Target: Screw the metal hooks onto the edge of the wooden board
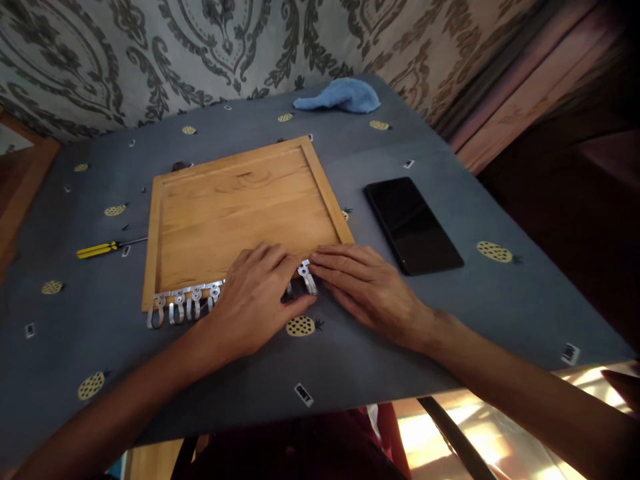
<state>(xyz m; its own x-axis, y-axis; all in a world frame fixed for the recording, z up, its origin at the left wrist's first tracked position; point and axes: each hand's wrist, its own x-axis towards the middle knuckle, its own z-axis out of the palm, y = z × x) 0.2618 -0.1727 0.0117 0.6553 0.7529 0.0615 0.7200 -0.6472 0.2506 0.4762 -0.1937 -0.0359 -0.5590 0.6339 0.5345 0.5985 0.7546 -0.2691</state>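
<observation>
A metal hook rail (187,293) with several curved hooks lies along the near edge of a framed wooden board (245,207). My left hand (260,300) covers the rail's middle, closed on it with fingers over the top and thumb beside the hook at its right. My right hand (373,293) is at the rail's right end, its fingers pressed together against the metal and the board's edge. Between my hands one hook (307,279) shows. Both palms hide part of the rail and the board's near right corner.
A yellow-handled screwdriver (103,250) lies left of the board, its shaft reaching the frame. A black phone (414,227) is to the right, and a blue cloth (343,95) at the back. The pineapple-print tablecloth (520,313) covers the table, with a patterned curtain (215,47) behind it.
</observation>
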